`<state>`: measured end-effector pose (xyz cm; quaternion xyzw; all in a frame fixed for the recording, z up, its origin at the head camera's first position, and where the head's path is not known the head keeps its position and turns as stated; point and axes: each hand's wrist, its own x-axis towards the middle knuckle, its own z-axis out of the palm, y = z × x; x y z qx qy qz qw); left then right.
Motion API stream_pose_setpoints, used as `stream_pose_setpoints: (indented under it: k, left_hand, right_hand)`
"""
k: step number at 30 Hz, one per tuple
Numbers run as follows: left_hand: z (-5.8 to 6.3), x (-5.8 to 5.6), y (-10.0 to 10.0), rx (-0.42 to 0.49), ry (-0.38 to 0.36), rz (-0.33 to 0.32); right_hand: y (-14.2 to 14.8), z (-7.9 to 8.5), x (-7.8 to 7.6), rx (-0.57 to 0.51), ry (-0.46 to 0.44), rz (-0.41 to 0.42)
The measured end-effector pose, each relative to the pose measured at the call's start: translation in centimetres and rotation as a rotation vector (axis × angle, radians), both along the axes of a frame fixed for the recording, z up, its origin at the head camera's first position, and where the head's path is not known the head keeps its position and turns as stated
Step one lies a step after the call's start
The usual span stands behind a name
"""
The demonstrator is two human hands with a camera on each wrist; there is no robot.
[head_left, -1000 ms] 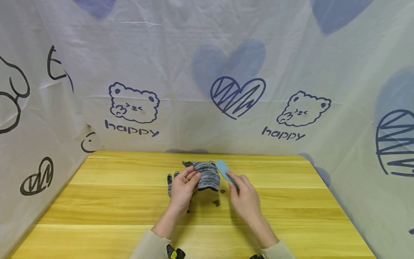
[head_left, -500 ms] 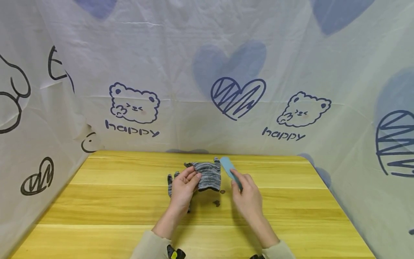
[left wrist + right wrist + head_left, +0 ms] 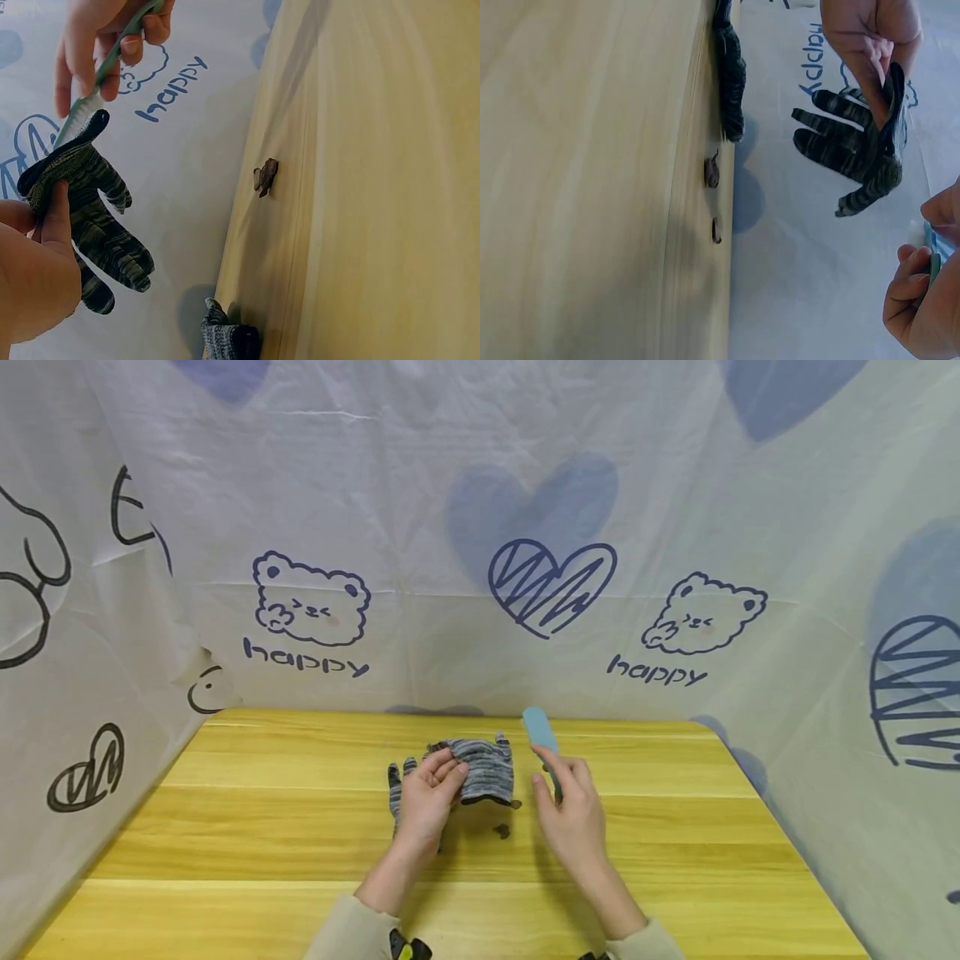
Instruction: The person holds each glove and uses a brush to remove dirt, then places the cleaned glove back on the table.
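Note:
My left hand (image 3: 423,797) pinches a grey-and-black striped knit glove (image 3: 487,768) at one side and holds it up over the table. Its fingers hang free in the left wrist view, below the dark-edged cuff (image 3: 97,127). To the right, my right hand (image 3: 573,814) grips the handle of a light blue brush (image 3: 538,727). White bristles (image 3: 81,116) show on the brush in the left wrist view. In the head view a gap separates brush and glove. A second striped glove (image 3: 395,783) lies on the table, partly hidden behind my left hand.
Small dark brown bits (image 3: 502,832) lie on the wood-grain table (image 3: 675,827), below and right of the raised glove. A white curtain (image 3: 420,643) printed with hearts and bears stands behind the table's far edge.
The brush has moved away from the glove's right edge, up and to the right, and tilts more upright. The held glove has shifted slightly, while my left hand keeps its pinch.

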<state>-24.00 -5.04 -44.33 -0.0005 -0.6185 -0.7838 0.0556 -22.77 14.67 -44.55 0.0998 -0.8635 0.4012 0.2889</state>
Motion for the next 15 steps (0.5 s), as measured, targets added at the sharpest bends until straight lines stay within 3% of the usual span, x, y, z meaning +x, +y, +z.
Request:
stream_pose_setpoints:
  k: [6,15]
  left_hand:
    - [-0.2,0.0,0.3,0.012,-0.006,0.002]
    - [-0.4,0.4,0.9,-0.023,0.003,-0.03]
  right_hand:
    - [-0.6,-0.1,0.4,0.022,0.059,0.038]
    - [-1.5,0.0,1.0,0.03,0.06,0.087]
